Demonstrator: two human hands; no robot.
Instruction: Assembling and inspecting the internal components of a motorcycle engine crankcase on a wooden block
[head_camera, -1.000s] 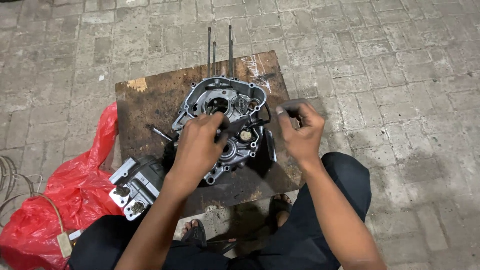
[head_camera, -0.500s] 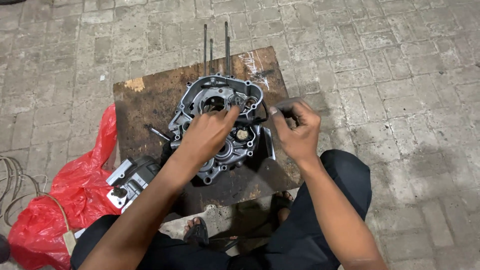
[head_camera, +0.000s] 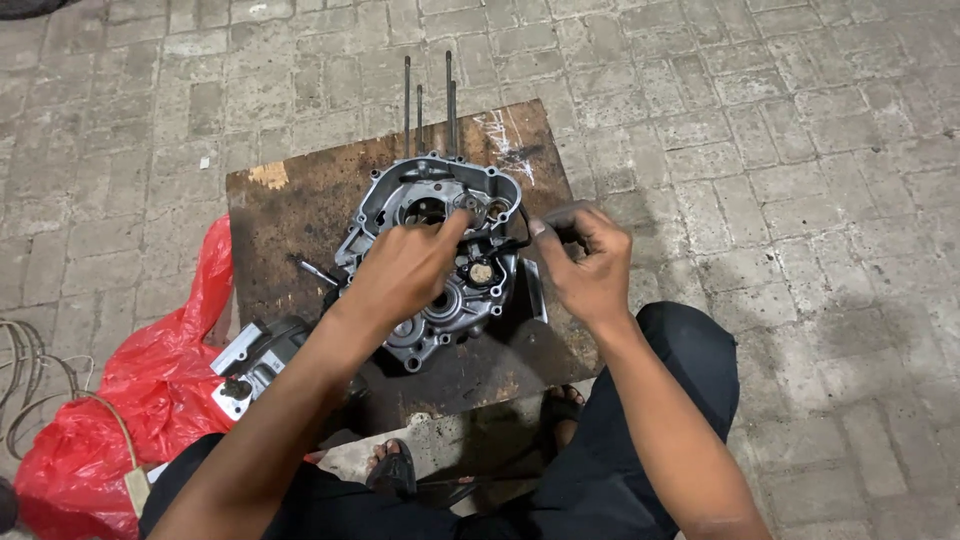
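A: Quick pass. Left hand (head_camera: 400, 272) lies on top of the engine crankcase half (head_camera: 440, 255), fingers curled, fingertips up by the round opening near the casing's upper middle. Can't tell if that grip is closed on anything; the palm hides it.

B: And the right hand (head_camera: 590, 265)?

A: Just off the casing's right edge, grip pinched shut on a thin dark bent tool (head_camera: 525, 228), maybe a hex key or a pick. Its tip points in at the casing's right rim. Too small to name for sure.

B: Where's the casing sitting?

A: Flat on a rusty board (head_camera: 300, 205) laid on the brick pavement (head_camera: 780, 150), so no real tabletop. Long studs (head_camera: 428, 105) stick out from its far end. Another metal engine part (head_camera: 255, 360) lies at the board's near-left corner, beside a red plastic bag (head_camera: 150, 390).

B: Risks?

A: My guess: the thin tool slips off whatever it's seated on, since the pinch is light and the casing looks oily; knuckles could hit the rim. The casing could also rock if the left hand lifts, as it's only resting on the board. A small loosened part could drop into the pavement gaps or under the board. The studs are near the reach line too; a forearm could snag them.
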